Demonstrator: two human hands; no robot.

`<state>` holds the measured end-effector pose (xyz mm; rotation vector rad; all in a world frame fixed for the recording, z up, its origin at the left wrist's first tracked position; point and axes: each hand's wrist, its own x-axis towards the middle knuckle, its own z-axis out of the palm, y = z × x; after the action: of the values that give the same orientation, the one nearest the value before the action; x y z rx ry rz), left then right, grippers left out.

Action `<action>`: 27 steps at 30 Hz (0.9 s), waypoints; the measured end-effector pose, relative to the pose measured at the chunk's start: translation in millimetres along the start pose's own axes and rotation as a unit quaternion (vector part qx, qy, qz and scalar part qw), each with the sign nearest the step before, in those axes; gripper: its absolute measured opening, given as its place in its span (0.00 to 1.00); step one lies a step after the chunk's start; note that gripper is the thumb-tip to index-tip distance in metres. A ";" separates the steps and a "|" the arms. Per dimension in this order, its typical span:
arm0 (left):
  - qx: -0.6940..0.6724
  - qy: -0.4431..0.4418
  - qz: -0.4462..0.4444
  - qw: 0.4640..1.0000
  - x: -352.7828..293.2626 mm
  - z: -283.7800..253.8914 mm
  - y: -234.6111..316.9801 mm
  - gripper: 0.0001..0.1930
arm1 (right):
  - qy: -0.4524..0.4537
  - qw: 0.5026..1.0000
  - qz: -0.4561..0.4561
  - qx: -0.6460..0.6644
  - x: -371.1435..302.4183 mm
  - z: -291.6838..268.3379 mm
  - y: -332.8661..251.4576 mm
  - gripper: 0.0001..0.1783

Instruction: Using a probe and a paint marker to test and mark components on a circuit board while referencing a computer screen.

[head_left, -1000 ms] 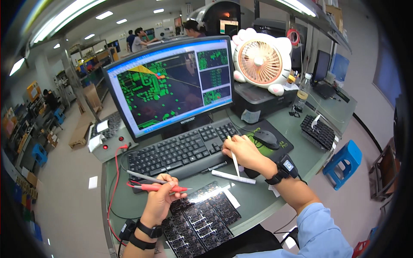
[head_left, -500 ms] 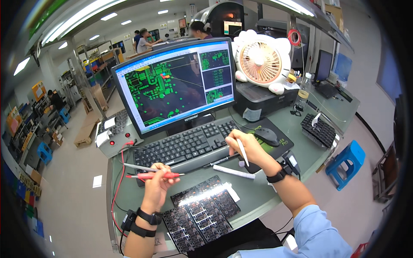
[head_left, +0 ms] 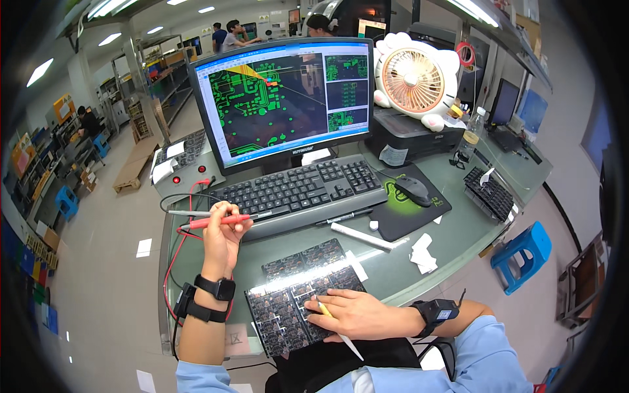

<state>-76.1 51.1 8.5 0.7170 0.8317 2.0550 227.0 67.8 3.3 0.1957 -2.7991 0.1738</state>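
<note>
My left hand [head_left: 223, 245] is raised in front of the keyboard [head_left: 295, 193], closed around a red test probe [head_left: 216, 221]. A grey probe [head_left: 190, 213] also passes through these fingers. My right hand [head_left: 357, 313] lies over a dark circuit board panel [head_left: 275, 318], its fingertips on the board. Between its fingers sits a slim pointed tool, white with a yellow part [head_left: 324, 307], the white point toward me. The panel, divided into several small boards, rests at the near table edge. Light glares across its middle.
A monitor [head_left: 282, 105] with a green board layout stands behind the keyboard. On the right are a mouse [head_left: 413, 190], a white cat-shaped fan [head_left: 413, 78] on a black printer [head_left: 413, 137], and a rack of dark boards [head_left: 488, 195]. A white roll [head_left: 362, 236] and paper scraps [head_left: 422, 254] lie nearer.
My right hand has come down from near the mouse pad onto the circuit board panel, with its tool. My left hand has lifted away from the panel with the probes. The view has shifted.
</note>
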 end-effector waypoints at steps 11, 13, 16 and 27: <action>-0.019 -0.133 -0.065 0.989 -16.0 9.8 -4.7 0.23 | 0.473 0.632 0.285 0.544 0.5 -40.2 58.6 0.12; 0.003 -0.211 -0.114 0.971 -33.7 34.8 -5.3 0.24 | 0.461 0.552 0.270 0.639 -5.6 -23.7 69.5 0.14; 0.042 -0.260 -0.155 0.952 -42.9 33.6 -16.3 0.24 | 0.459 0.519 0.287 0.661 4.4 -7.2 60.1 0.12; 0.323 -0.300 -0.228 0.868 -23.8 19.8 1.3 0.19 | 0.433 0.753 0.273 0.414 -13.2 -42.3 70.5 0.32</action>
<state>-49.9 36.9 17.1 1.2894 1.1741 1.0071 241.8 144.6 31.8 -0.4212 -1.5990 1.2719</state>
